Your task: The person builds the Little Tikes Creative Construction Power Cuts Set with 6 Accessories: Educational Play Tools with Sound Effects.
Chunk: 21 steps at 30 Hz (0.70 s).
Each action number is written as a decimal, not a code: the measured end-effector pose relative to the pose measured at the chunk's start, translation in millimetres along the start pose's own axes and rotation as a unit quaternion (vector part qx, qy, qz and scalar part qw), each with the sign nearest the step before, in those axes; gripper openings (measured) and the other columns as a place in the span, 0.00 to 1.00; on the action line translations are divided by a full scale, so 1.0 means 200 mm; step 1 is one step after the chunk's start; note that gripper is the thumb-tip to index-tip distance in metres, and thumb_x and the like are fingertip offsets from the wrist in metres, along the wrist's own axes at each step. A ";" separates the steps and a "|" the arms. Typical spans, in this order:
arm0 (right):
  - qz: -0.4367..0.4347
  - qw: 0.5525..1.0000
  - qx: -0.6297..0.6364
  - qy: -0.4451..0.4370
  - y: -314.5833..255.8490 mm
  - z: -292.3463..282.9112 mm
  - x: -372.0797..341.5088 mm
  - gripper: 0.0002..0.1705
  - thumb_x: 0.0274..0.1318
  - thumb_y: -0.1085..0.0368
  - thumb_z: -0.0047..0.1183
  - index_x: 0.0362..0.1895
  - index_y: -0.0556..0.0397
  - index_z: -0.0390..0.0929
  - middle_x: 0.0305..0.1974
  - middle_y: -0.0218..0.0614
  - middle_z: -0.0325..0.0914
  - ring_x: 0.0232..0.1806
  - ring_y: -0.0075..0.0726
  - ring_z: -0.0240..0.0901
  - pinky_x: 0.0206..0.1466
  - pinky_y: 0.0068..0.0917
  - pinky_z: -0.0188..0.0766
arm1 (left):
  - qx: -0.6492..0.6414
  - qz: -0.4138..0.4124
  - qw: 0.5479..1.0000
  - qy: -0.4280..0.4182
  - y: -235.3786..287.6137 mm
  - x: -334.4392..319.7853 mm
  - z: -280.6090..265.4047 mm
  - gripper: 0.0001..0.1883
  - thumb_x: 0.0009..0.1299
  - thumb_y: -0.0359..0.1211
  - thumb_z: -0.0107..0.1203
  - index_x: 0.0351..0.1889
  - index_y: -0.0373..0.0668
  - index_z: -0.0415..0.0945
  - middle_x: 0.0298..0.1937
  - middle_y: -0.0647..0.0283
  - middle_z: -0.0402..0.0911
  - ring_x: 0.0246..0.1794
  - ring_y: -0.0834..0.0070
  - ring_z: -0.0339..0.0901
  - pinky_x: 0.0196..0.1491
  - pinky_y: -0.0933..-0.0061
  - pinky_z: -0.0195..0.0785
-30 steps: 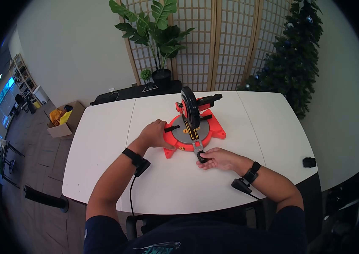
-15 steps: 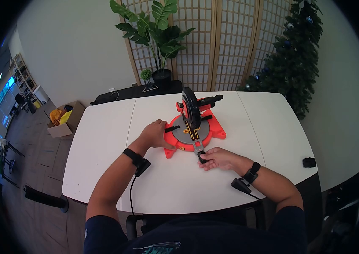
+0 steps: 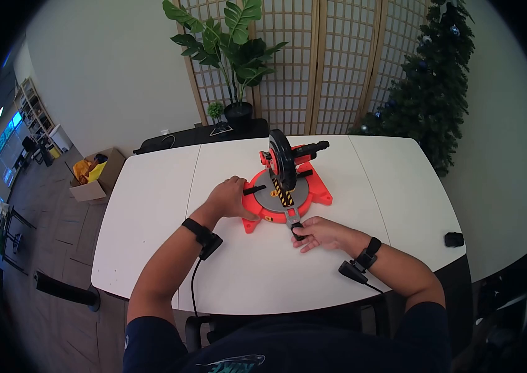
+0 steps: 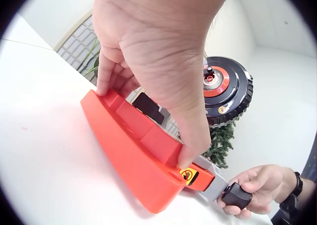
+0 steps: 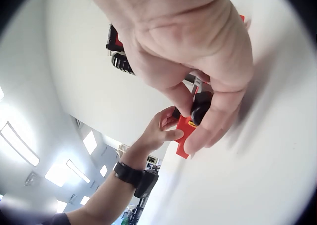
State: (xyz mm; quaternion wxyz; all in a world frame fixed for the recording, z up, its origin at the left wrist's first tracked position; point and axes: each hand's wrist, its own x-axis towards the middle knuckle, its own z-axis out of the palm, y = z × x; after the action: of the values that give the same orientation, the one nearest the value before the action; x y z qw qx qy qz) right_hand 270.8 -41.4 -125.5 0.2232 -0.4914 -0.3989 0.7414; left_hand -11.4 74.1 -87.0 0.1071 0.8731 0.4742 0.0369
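A toy miter saw with an orange-red base (image 3: pixel 320 186), a grey round turntable (image 3: pixel 265 200) and an upright black blade (image 3: pixel 284 165) stands on the white table. My left hand (image 3: pixel 226 198) grips the left side of the base, fingers at its far end and thumb (image 4: pixel 194 148) at its near end. From the front of the turntable a grey arm (image 3: pixel 292 216) sticks out toward me, ending in a black knob (image 4: pixel 237 196). Thumb and fingers of my right hand (image 3: pixel 324 234) pinch that knob. A yellow-and-black striped strip (image 3: pixel 281 192) runs beneath the blade.
The white table (image 3: pixel 151 248) bears a small black object (image 3: pixel 454 239) near its right edge. Behind it stand a potted plant (image 3: pixel 238 114), a lattice screen (image 3: pixel 344 68) and a decorated tree (image 3: pixel 428 105). An open cardboard box (image 3: pixel 109 174) sits at the far left.
My right hand's lower fingers have shifted slightly and spread a little at the knob. My left hand and the saw look the same.
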 end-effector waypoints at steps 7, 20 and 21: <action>-0.038 0.907 -0.402 0.115 -0.24 -0.01 -0.12 0.34 0.60 0.36 0.61 0.41 0.59 0.79 0.34 0.37 0.80 0.35 0.30 0.83 0.28 0.29 0.79 | 0.011 0.007 1.000 0.001 -0.01 0.00 0.01 0.61 0.37 0.64 0.74 0.63 0.29 0.70 0.58 0.47 0.77 0.58 0.56 0.78 0.62 0.65 0.72; -0.212 0.712 -0.641 0.193 -0.45 -0.30 -0.06 0.52 0.42 0.56 0.75 0.70 0.61 0.63 0.67 0.54 0.66 0.68 0.54 0.66 0.71 0.39 0.66 | -0.005 0.006 1.000 -0.003 -0.01 -0.01 0.02 0.62 0.38 0.64 0.75 0.64 0.29 0.69 0.60 0.47 0.75 0.59 0.54 0.77 0.63 0.65 0.72; -0.194 0.743 -0.615 0.180 -0.48 -0.27 -0.09 0.55 0.41 0.56 0.75 0.72 0.60 0.60 0.69 0.54 0.65 0.70 0.54 0.65 0.72 0.39 0.65 | -0.013 0.011 1.000 0.002 -0.01 -0.02 0.02 0.61 0.39 0.63 0.75 0.65 0.29 0.68 0.61 0.47 0.75 0.59 0.54 0.77 0.63 0.64 0.72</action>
State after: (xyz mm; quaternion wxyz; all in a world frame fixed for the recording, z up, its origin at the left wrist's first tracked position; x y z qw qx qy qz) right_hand 320.9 22.0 -48.4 0.0794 -0.5583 -0.8072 0.1742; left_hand -14.4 71.0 -92.1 0.1171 0.8765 0.4646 0.0463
